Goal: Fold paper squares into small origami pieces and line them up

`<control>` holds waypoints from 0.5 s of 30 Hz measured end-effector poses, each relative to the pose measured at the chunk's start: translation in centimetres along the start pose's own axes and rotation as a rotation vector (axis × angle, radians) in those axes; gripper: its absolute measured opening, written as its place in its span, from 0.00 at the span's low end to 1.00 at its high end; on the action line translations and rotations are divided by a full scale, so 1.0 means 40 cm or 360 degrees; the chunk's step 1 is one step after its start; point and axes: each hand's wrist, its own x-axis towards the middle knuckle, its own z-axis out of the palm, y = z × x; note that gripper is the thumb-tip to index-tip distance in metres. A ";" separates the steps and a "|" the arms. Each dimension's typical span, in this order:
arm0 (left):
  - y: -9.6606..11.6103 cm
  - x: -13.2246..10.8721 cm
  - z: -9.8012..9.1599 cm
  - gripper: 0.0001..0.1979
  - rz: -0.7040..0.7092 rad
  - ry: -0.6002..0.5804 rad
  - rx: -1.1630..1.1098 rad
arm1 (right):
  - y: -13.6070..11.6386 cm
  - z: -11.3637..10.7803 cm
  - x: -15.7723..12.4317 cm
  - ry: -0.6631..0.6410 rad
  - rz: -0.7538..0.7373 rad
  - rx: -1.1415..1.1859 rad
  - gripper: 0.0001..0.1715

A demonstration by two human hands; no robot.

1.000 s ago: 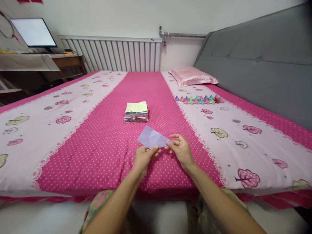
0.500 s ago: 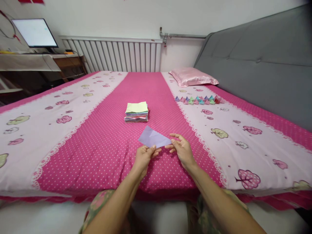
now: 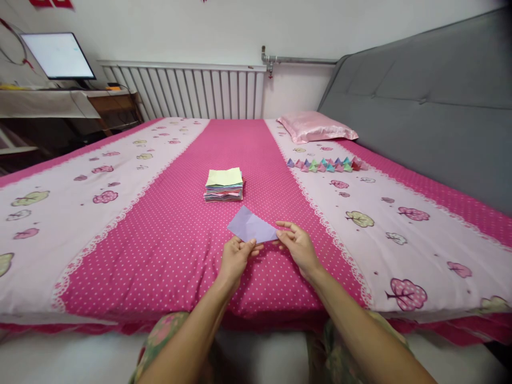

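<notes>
A sheet of purple paper (image 3: 252, 225) with fold lines is held up over the near part of the bed, tilted so one corner points away. My left hand (image 3: 237, 257) pinches its lower edge, thumb on top and fingers beneath. At the paper's right corner, my right hand (image 3: 296, 244) grips it between thumb and fingers. Just beyond lies a stack of coloured paper (image 3: 224, 185), a pale yellow sheet uppermost. Farther right, rows of small folded paper pieces (image 3: 326, 165) in several colours rest on the bedspread.
The bed (image 3: 180, 256) has a pink dotted and floral cover. A pink pillow (image 3: 316, 127) lies near the grey headboard (image 3: 424, 101). Behind are a white radiator (image 3: 188, 90) and a pipe (image 3: 300, 60). A monitor (image 3: 58, 56) stands on a desk at the left.
The right hand has shifted slightly left along with the paper's right corner, which now looks drawn inward. The left hand keeps nearly the same place.
</notes>
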 end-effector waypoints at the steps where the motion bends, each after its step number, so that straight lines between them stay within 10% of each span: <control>1: -0.001 0.000 -0.001 0.17 0.0028 -0.0010 0.0049 | 0.000 0.000 -0.001 -0.0025 -0.0007 0.0010 0.24; 15: -0.002 -0.012 0.007 0.18 0.0128 -0.0223 0.0260 | -0.001 -0.005 -0.002 -0.0217 0.0021 0.0038 0.15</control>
